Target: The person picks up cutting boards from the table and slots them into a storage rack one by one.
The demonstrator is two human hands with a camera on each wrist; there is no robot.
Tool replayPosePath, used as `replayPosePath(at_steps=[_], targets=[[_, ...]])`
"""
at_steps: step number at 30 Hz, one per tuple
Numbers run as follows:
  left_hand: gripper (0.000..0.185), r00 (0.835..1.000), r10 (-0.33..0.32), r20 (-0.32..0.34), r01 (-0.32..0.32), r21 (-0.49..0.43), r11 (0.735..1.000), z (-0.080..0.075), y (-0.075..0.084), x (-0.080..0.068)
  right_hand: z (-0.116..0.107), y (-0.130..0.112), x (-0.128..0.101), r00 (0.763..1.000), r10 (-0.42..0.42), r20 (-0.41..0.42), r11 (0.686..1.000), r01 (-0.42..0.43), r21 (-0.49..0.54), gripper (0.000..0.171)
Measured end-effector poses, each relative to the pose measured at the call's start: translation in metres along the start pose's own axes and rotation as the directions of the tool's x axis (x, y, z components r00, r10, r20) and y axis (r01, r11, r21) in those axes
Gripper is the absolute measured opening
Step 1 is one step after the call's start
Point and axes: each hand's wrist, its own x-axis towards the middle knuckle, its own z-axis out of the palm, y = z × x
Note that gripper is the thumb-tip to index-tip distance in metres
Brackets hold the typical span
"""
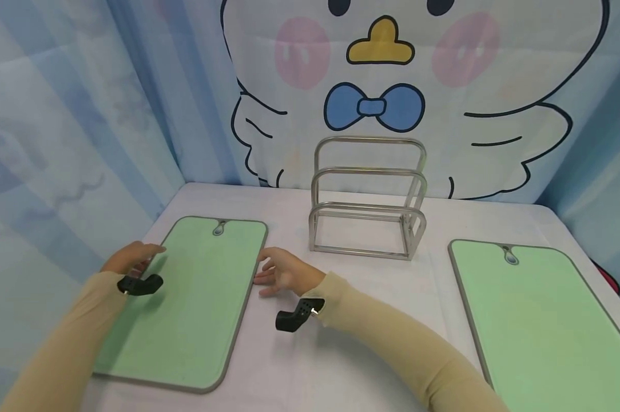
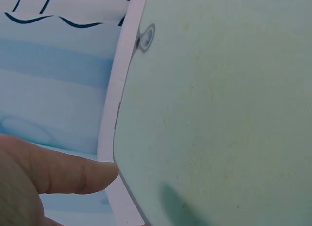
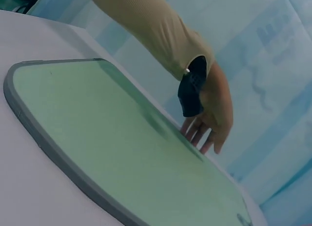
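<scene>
A light green cutting board (image 1: pixel 202 297) with a grey rim and a hanging hole lies flat on the table's left side. Beside its left edge is my left hand (image 1: pixel 131 257); in the right wrist view that hand (image 3: pixel 214 109) points its fingers down along the edge. The left wrist view shows a straight thumb (image 2: pixel 80 176) at the rim of the board (image 2: pixel 219 104). My right hand (image 1: pixel 287 270) is at the board's right edge, fingers loosely bent and fingertips near or touching the rim. Neither hand is curled round the board.
A metal wire rack (image 1: pixel 364 252) with several upright loops stands at the back middle of the table (image 1: pixel 372 320). Another green cutting board (image 1: pixel 547 320) lies flat on the right. Curtains (image 1: pixel 58 114) hang behind and beside the table.
</scene>
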Motion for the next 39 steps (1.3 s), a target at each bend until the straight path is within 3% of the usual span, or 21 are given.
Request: replayPosePath(at_steps=[4,6,11,18,22,24,28,32,39], targets=[[0.032,1.0,0.019,-0.006,-0.019,-0.095,0.995,0.002,-0.004,-0.001,0.004,0.003,0.001,0.999,-0.003,-0.039,0.999,0.004,0.041,0.05],[0.034,1.0,0.025,-0.004,-0.026,-0.108,0.994,0.003,-0.005,0.001,0.006,0.006,0.001,0.998,-0.013,-0.065,0.998,0.017,0.062,0.048],[0.046,1.0,0.005,0.005,-0.004,-0.024,1.0,0.008,-0.006,0.009,0.016,0.014,-0.002,0.987,-0.066,-0.149,0.996,0.073,0.041,0.048],[0.042,1.0,-0.001,-0.016,0.001,0.007,1.0,0.014,-0.007,0.013,0.022,0.02,-0.001,0.98,-0.111,-0.165,0.994,0.11,-0.013,0.055],[0.075,1.0,-0.008,0.01,0.009,-0.088,0.996,0.015,-0.005,0.009,0.021,0.02,0.002,0.98,-0.11,-0.165,0.994,0.113,0.007,0.052],[0.082,1.0,-0.001,0.026,0.005,-0.155,0.988,0.016,-0.004,0.007,0.021,0.021,0.004,0.981,-0.11,-0.161,0.993,0.114,0.019,0.048],[0.079,0.999,0.028,0.021,-0.023,-0.224,0.974,0.017,-0.006,0.007,0.021,0.022,0.005,0.981,-0.114,-0.158,0.992,0.12,0.028,0.033],[0.039,0.999,0.038,-0.02,-0.042,-0.247,0.968,0.015,-0.01,0.009,0.022,0.022,0.005,0.978,-0.124,-0.165,0.99,0.133,0.044,0.023],[0.049,0.997,0.053,-0.062,-0.067,-0.257,0.964,0.011,-0.013,0.008,0.024,0.022,0.005,0.971,-0.141,-0.194,0.985,0.157,0.069,0.035]])
